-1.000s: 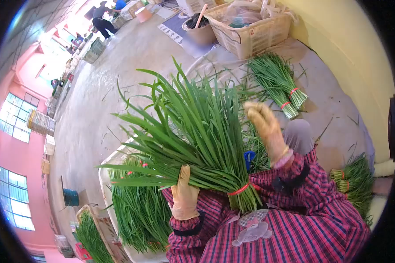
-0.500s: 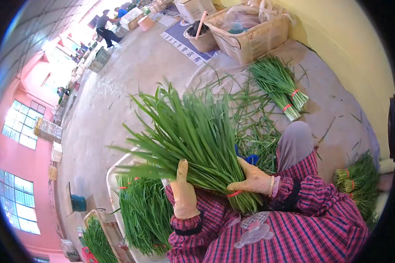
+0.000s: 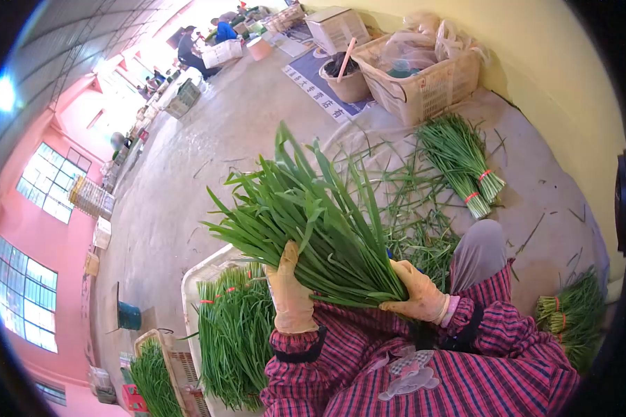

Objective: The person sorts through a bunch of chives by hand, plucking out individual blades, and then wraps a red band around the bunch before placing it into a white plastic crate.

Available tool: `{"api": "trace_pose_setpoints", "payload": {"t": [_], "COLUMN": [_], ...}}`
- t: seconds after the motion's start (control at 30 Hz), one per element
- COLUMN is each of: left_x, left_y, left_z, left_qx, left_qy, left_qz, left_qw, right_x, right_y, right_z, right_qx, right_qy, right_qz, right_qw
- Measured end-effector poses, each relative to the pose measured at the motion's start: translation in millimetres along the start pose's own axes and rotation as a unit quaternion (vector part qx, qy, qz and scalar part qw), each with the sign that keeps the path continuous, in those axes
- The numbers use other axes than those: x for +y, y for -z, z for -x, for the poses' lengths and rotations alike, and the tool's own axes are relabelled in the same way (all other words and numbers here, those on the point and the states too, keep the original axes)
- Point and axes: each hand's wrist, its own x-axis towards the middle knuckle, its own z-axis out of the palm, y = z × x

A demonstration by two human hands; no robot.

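Observation:
A large bunch of garlic chives [image 3: 306, 229] is held up in front of my lap, its flat green leaves fanning up and left. My right hand [image 3: 419, 292], in a pale rubber glove, closes around the lower stems. On the leafy side my left hand [image 3: 291, 292], gloved alike, clasps the bunch with its thumb on top; its fingers are mostly hidden underneath. The stem ends lie out of sight behind my right hand. Beside my left arm, a white crate [image 3: 190, 306] holds banded chive bunches [image 3: 235, 340].
Two red-banded bunches [image 3: 460, 156] lie on the ground sheet near loose chive scraps [image 3: 424, 233]. More bunches [image 3: 570, 320] are at right. A plastic basket [image 3: 424, 97] with bags and a bucket [image 3: 346, 83] stand ahead. Another crate of chives [image 3: 153, 375] sits at lower left.
The bunch has turned, and the red band around its stems no longer shows. Both hands keep hold of it. My view has shifted, and a distant person now bends lower.

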Motion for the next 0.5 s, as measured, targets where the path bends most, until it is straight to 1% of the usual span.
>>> {"api": "trace_pose_setpoints", "payload": {"t": [0.07,0.13,0.17,0.23,0.27,0.3,0.33,0.37,0.4,0.43,0.47,0.5], "left_x": [-5,-7,-6,-2,2,8,13,15,13,13,20,21], "left_y": [6,10,9,1,-3,-6,-5,1,9,13,11,14], "left_z": [-6,-13,-15,-25,-33,-43,-50,-57,-68,-74,-67,-61], "left_qx": [0.01,-0.025,-0.025,-0.02,-0.02,-0.034,-0.048,-0.046,-0.035,-0.026,-0.013,-0.014], "left_qy": [0.003,-0.012,-0.012,0.018,0.018,0.051,0.085,0.085,0.054,0.023,0.004,0.004], "left_qz": [0.002,-0.049,-0.048,0.012,0.013,-0.033,-0.078,-0.078,-0.104,-0.13,-0.205,-0.206], "left_qw": [1.0,0.998,0.998,1.0,1.0,0.998,0.992,0.992,0.992,0.991,0.979,0.978], "right_x": [1,0,-1,-2,-4,-7,-10,1,3,-6,-18,-14], "right_y": [0,1,1,-1,0,4,5,4,14,26,32,33], "right_z": [0,-1,-1,-5,-9,-15,-17,-19,-14,-13,-13,-10], "right_qx": [0.001,-0.011,-0.011,0.026,0.026,-0.006,-0.039,-0.05,-0.091,-0.13,-0.099,-0.056], "right_qy": [0.002,-0.013,-0.012,-0.01,-0.01,-0.12,-0.226,-0.271,-0.342,-0.403,-0.451,-0.453], "right_qz": [-0.005,-0.001,0.0,-0.038,-0.037,-0.213,-0.38,-0.45,-0.547,-0.63,-0.68,-0.705], "right_qw": [1.0,1.0,1.0,0.999,0.999,0.969,0.896,0.849,0.759,0.651,0.569,0.543]}}
